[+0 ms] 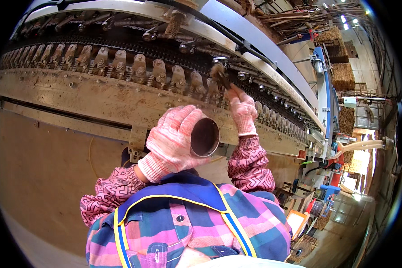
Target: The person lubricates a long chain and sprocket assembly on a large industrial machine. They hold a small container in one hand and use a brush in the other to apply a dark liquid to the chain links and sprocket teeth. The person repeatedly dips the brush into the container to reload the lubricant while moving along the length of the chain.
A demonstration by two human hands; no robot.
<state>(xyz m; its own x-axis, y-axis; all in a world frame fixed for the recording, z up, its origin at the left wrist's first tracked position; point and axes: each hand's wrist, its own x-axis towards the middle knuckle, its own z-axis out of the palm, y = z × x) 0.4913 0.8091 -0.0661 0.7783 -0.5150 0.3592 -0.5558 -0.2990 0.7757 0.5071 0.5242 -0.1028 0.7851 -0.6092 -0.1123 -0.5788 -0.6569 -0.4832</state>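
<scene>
Brush (219,75): gripped in the closed fingers of my right hand (243,111), bristles at 11 o'clock from the glove, touching the chain (120,44) of the long machine (75,96). Metal cup (205,137): held in my left hand (172,143), fingers wrapped around its wall, open mouth facing me, at 7 o'clock from the brush. Both hands wear pink knit gloves.

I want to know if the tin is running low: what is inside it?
The tin, held in the left hand, shows only a dark inside; whether anything is in it cannot be told. The right hand holds a brush at the chain.
</scene>
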